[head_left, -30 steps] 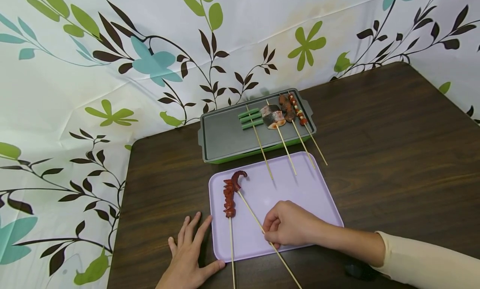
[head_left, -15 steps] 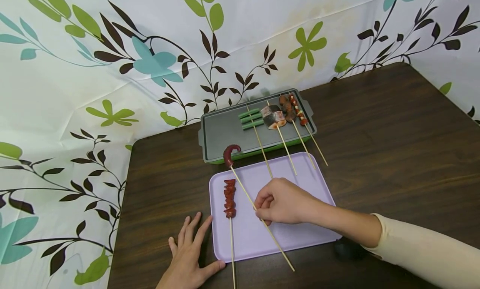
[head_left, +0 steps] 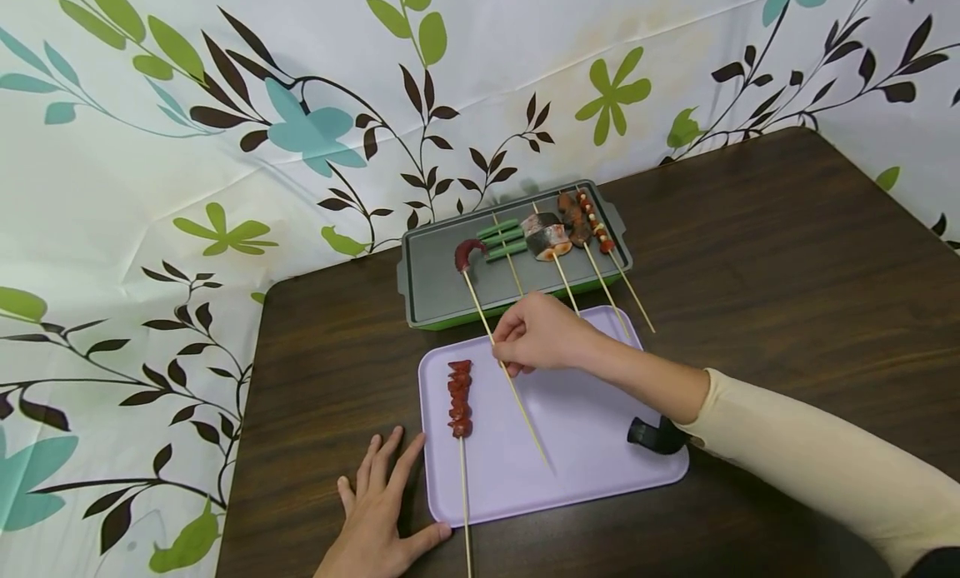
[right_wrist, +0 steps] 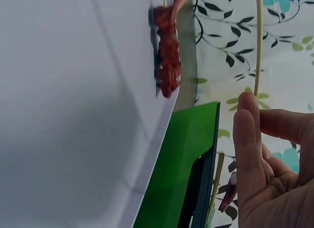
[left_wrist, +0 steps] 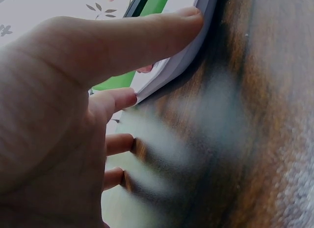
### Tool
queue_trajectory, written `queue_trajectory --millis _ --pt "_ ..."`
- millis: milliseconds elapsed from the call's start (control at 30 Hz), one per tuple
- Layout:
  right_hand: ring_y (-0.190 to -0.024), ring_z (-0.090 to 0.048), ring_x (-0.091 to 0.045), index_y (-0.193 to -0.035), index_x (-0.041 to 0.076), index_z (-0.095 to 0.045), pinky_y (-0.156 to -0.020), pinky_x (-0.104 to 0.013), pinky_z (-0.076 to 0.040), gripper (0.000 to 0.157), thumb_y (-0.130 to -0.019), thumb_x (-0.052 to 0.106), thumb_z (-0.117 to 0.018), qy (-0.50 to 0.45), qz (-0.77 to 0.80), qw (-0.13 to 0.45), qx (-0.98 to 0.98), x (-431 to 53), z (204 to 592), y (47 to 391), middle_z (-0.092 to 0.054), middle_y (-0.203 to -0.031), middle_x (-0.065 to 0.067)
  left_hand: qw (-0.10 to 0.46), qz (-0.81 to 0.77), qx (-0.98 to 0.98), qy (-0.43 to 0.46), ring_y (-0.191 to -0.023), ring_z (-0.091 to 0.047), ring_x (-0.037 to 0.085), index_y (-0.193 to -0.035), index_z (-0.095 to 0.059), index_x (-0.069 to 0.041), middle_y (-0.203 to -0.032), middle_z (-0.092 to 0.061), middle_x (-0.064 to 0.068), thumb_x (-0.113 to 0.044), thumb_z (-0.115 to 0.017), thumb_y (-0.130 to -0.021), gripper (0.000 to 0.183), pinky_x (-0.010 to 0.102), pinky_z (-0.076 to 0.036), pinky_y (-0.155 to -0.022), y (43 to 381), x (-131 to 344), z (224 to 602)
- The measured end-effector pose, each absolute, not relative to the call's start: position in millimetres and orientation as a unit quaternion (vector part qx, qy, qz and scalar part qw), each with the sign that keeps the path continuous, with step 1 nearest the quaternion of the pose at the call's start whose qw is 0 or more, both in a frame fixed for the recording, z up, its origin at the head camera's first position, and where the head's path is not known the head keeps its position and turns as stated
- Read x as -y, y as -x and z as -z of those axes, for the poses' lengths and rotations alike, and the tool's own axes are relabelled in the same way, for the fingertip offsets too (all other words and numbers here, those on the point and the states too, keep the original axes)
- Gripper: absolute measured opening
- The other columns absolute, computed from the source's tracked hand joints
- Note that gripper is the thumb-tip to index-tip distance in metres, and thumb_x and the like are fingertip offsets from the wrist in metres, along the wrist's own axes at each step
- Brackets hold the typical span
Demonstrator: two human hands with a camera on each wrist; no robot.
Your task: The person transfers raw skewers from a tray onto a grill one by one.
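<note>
The right hand (head_left: pixel 542 332) pinches a thin wooden skewer (head_left: pixel 478 309) with a curled dark-red tentacle (head_left: pixel 466 254). The left hand (head_left: pixel 378 511), fingers apart, touches the rectangular lilac tray's (head_left: pixel 585 445) left edge.

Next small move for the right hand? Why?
Probably lower the tentacle skewer onto the grill, left of the green skewer: the right hand pinches the stick, the tentacle seems raised above the grill's left part, and four skewers lie side by side from the green one rightward.

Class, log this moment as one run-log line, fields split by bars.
right grip holds tentacle skewer partly over grill | left grip beside tray | red skewer partly on tray
</note>
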State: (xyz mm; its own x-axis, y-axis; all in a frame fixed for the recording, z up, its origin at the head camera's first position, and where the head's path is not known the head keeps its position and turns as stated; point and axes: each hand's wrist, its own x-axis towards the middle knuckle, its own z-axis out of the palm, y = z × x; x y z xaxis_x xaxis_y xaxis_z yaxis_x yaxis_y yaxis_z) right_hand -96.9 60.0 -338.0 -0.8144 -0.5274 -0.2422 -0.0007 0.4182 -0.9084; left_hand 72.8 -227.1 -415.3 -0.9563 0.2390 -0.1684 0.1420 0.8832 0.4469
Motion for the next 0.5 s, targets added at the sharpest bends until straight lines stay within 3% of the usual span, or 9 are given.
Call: queue_trajectory --millis 233,500 --pt "-0.067 -0.071 -0.024 -0.092 0.000 -0.073 -0.062 -0.034 -0.057 0.013 -0.089 0.010 -0.065 0.123 0.504 0.269 -0.812 -51.2 334.0 120.9 -0.070 -0.068 -0.005 0.113 -0.220 -0.964 -0.098 -0.143 -0.008 0.047 -0.156 -0.024 -0.036 -0.158 -0.019 0.012 -0.069 -0.074 -0.071 0.104 0.088 -0.006 -0.083 -72.7 227.6 416.4" --pt "-0.073 -0.072 -0.031 -0.087 0.001 -0.074 -0.068 -0.040 -0.059 0.011 -0.090 0.010 -0.068 0.103 0.496 0.261 -0.822 -45.0 333.8 138.0 -0.070 -0.066 -0.007 0.124 -0.223 -0.963 -0.089 -0.143 -0.007 0.047 -0.155 -0.024 -0.037 -0.159 -0.019 0.011 -0.069 -0.074 -0.070 0.104 0.088 -0.005 -0.085 -72.9 226.9 415.6"
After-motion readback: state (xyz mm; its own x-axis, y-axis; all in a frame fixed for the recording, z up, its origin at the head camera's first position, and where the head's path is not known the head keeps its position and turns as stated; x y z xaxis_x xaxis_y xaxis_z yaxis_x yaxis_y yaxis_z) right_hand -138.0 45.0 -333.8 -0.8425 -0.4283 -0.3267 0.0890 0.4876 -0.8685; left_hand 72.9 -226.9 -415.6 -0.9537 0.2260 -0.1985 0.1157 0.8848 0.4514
